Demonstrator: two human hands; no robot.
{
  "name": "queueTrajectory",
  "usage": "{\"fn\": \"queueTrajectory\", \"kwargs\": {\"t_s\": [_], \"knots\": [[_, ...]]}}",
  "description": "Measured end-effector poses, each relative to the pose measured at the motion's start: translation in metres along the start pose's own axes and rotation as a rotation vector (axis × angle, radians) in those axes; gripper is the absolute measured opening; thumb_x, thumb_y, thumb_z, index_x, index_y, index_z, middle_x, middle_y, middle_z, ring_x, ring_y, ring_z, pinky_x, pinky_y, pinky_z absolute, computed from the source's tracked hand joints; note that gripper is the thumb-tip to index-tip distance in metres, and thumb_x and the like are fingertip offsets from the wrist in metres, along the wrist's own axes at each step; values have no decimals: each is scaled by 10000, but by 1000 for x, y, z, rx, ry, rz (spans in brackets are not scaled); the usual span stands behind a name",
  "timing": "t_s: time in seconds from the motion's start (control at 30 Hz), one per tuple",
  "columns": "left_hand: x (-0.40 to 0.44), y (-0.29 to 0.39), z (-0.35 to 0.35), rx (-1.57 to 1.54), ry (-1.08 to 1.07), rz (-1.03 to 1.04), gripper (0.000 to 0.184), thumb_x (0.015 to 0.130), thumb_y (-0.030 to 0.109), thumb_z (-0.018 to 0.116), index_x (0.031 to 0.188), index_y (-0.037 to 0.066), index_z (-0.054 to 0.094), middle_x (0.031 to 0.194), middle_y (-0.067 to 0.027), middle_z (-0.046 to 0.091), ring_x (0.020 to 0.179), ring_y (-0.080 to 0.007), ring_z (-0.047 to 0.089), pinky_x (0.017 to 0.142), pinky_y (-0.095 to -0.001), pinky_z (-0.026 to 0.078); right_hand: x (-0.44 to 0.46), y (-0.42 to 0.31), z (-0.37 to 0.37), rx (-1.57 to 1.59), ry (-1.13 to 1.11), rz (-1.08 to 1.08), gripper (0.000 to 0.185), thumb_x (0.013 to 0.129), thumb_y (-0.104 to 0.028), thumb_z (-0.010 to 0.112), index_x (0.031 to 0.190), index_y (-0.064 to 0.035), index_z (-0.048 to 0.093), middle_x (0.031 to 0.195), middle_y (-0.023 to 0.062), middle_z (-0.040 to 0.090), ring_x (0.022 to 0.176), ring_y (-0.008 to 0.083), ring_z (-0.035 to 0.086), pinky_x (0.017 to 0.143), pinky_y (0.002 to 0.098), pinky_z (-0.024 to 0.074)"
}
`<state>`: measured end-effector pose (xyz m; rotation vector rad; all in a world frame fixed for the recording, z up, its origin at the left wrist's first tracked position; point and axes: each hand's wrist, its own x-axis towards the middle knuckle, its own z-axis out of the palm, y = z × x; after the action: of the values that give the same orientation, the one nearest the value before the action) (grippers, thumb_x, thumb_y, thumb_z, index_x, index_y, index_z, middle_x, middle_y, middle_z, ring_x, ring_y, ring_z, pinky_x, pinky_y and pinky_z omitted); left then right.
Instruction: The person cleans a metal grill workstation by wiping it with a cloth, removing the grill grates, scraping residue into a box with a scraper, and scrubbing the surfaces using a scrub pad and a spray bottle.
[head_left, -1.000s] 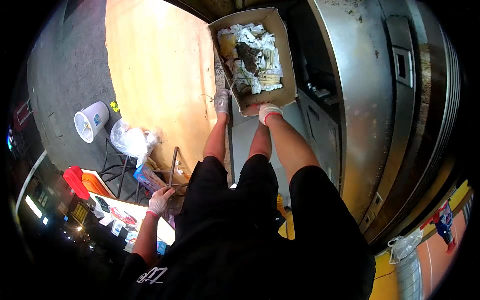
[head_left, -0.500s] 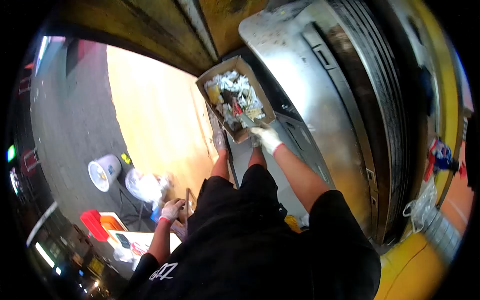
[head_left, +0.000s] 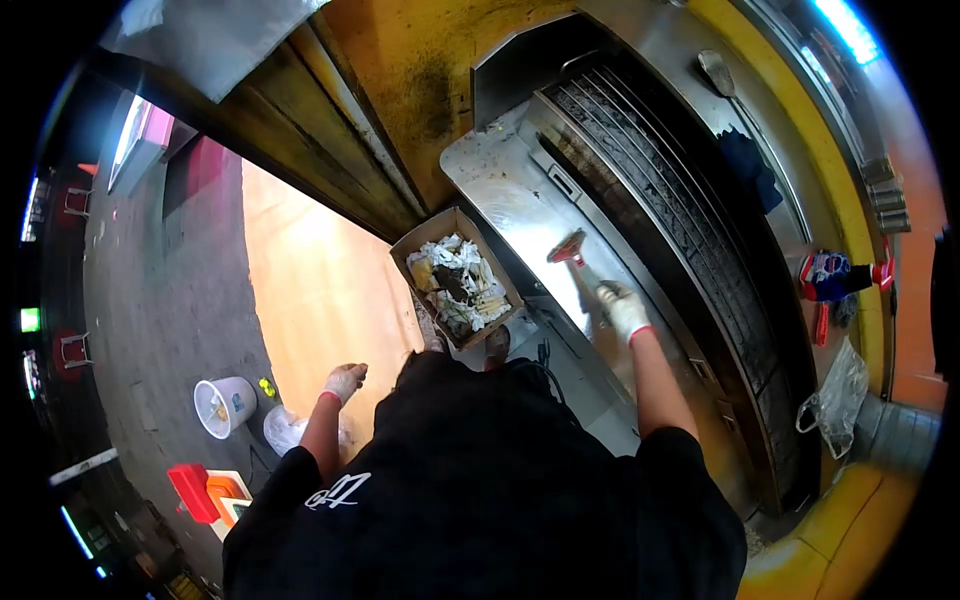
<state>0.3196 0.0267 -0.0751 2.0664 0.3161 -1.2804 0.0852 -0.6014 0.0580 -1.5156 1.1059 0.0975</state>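
My right hand point(head_left: 624, 308), in a white glove, is closed round the handle of a scraper with a red head point(head_left: 568, 248). The scraper's head is over the steel surface point(head_left: 500, 190) beside the grill. My left hand point(head_left: 345, 382), also gloved, is out to the left over the tan board; its fingers look bent, and whether they hold anything is too small to tell. Between the hands and further forward, a cardboard box point(head_left: 402, 250) holds crumpled white papers point(head_left: 450, 275) and dark debris.
A long grill point(head_left: 670, 210) curves along the right. Behind it are a long-handled utensil point(head_left: 716, 72), a dark cloth point(head_left: 748, 168), a spray bottle point(head_left: 830, 276) and a plastic bag point(head_left: 838, 400). A white bucket point(head_left: 236, 400) and red container point(head_left: 192, 492) are at left.
The view has turned toward the grill. My right hand has moved from the box to the steel surface with the scraper. My left hand has left the metal frame it was touching.
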Motion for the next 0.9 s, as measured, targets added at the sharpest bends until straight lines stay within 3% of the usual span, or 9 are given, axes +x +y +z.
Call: {"fn": "queueTrajectory", "kwargs": {"t_s": [0.07, 0.33, 0.43, 0.47, 0.53, 0.6, 0.63, 0.7, 0.9], "knots": [[-14, 16, 7, -24, 23, 32, 452, 982, 418, 641, 1055, -20, 726, 868, -67, 700, 770, -170, 624, 742, -328, 511, 35, 12, -21, 71, 52, 22, 282, 1015, -255, 661, 1165, -30, 741, 825, 34, 727, 575, 123, 613, 486, 313, 488], [-23, -25, -20, 43, 2, -94, 444, 971, 414, 632, 984, -22, 721, 873, -81, 704, 782, -186, 650, 754, -329, 529, 131, -64, 12, -246, -23, -50, 286, 973, -300, 674, 1061, -47, 775, 727, 70, 689, 533, 169, 616, 485, 356, 476], [-20, -40, -41, -10, -11, -191, 451, 964, 422, 640, 1029, -18, 717, 905, -87, 706, 771, -182, 633, 709, -325, 509, 174, -115, 50, -418, -67, -47, 426, 892, -387, 721, 1059, 3, 759, 918, 182, 765, 809, 292, 736, 757, 425, 559], [-21, -39, -49, -77, -21, -203, 432, 970, 397, 655, 1040, -25, 711, 874, -75, 689, 741, -180, 615, 678, -320, 494, 227, -94, 62, -421, -74, -194, 443, 882, -391, 739, 1059, 14, 762, 972, 208, 766, 866, 308, 739, 792, 434, 563], [-4, -54, -79, 69, -109, 60, 398, 971, 376, 672, 1021, -18, 701, 837, -59, 659, 704, -166, 587, 647, -309, 471, 215, -161, 90, -499, -41, -2, 462, 876, -376, 759, 1055, 50, 755, 1018, 230, 761, 910, 290, 735, 816, 416, 564], [11, -61, -107, 100, -164, 195, 367, 972, 360, 684, 996, -7, 692, 800, -41, 627, 668, -152, 559, 621, -300, 451, 238, -187, 114, -501, -80, 23, 401, 919, -361, 748, 1063, 12, 764, 817, 120, 702, 549, 232, 614, 464, 412, 485], [18, -63, -122, 161, -166, 212, 340, 975, 330, 683, 1039, -4, 685, 847, -60, 667, 728, -209, 621, 676, -338, 503, 245, -198, 123, -512, -69, -3, 384, 910, -349, 758, 1050, 8, 768, 815, 119, 700, 548, 229, 612, 455, 413, 481], [31, -40, -141, -315, -95, -175, 352, 1004, 325, 667, 1029, -26, 661, 853, -55, 664, 705, -211, 621, 652, -344, 512, 246, -231, 142, -535, -99, 33, 341, 893, -322, 779, 1021, -6, 775, 800, 118, 696, 549, 227, 612, 445, 409, 482], [45, 0, -203, -377, -53, -118, 298, 994, 312, 669, 1013, 14, 660, 801, -27, 613, 622, -123, 527, 556, -270, 397, 264, -312, 165, -860, -299, 78, 306, 847, -281, 778, 983, -7, 788, 851, 118, 738, 622, 239, 649, 554, 432, 525]]}}
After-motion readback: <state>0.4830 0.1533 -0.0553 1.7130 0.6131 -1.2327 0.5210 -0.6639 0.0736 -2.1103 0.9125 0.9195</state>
